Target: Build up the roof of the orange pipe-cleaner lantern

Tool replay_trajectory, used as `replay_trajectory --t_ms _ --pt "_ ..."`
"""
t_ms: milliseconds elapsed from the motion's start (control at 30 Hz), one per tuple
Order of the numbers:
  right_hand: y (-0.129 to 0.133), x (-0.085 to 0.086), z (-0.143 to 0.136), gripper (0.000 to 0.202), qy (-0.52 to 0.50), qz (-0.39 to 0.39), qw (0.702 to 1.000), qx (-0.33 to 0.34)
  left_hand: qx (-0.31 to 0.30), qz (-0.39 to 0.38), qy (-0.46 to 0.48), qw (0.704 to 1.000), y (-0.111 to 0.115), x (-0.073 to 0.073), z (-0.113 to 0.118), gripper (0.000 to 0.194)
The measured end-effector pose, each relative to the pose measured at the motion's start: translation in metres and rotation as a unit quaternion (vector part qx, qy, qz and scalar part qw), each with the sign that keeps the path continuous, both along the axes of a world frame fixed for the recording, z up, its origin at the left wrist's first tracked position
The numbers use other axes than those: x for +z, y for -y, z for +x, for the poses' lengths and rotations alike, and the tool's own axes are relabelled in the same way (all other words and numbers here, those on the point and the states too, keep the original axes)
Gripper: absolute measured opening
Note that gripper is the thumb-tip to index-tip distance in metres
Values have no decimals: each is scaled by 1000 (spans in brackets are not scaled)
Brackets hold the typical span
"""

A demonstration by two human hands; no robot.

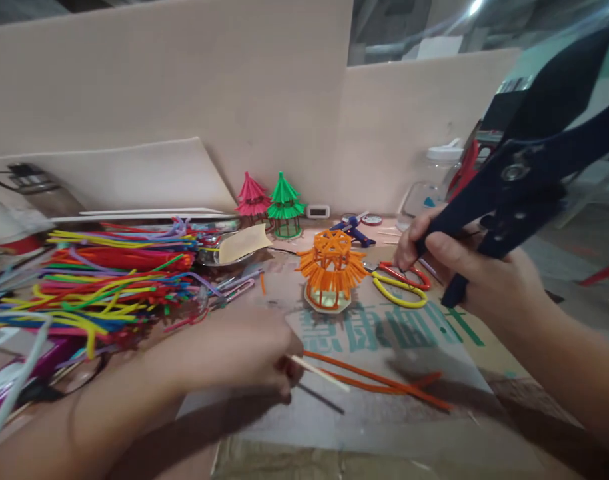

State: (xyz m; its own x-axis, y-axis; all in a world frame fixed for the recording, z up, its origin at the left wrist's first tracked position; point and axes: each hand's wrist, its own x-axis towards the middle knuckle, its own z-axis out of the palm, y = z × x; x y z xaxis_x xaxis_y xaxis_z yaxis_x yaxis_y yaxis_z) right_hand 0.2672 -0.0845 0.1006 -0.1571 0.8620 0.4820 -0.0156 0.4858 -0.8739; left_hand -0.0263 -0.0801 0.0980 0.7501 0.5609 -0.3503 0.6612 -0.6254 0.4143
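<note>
My left hand [254, 350] is closed, blurred by motion, with a thin pale wooden stick [322, 373] poking out of its fingers. Just beyond lie a few orange pipe cleaners [379, 382], crossing each other; I cannot tell whether the fingers touch them. Raised on the right, my right hand [477, 267] grips large dark blue shears [514, 173] by the handles. A small orange pipe-cleaner pavilion [331, 270] with a fringed roof stands between the hands on an octagonal base. Beside it rest scissors [402, 283] with red and yellow handles.
Bundles of coloured pipe cleaners [109, 287] cover the left side. At the back stand a pink pavilion [252, 197], a green pavilion [284, 203], a small white display [318, 212] and a blue glue gun [354, 230]. A clear jar [437, 177] is at the back right.
</note>
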Motion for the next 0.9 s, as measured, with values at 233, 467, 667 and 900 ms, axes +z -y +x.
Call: replay_trajectory --t_ms 233,467,667,900 --pt "-7 -5 5 18 -40 -5 999 -29 54 107 -77 990 7 -36 -11 16" --pt "-19 -1 27 22 21 19 996 -79 82 105 -66 989 -2 -45 -12 20" --pt "-65 -7 80 36 441 -5 843 -307 63 109 11 992 -8 -60 -11 24" --pt "-135 -48 127 49 627 -60 715 -304 103 -25 122 987 21 -21 24 27"
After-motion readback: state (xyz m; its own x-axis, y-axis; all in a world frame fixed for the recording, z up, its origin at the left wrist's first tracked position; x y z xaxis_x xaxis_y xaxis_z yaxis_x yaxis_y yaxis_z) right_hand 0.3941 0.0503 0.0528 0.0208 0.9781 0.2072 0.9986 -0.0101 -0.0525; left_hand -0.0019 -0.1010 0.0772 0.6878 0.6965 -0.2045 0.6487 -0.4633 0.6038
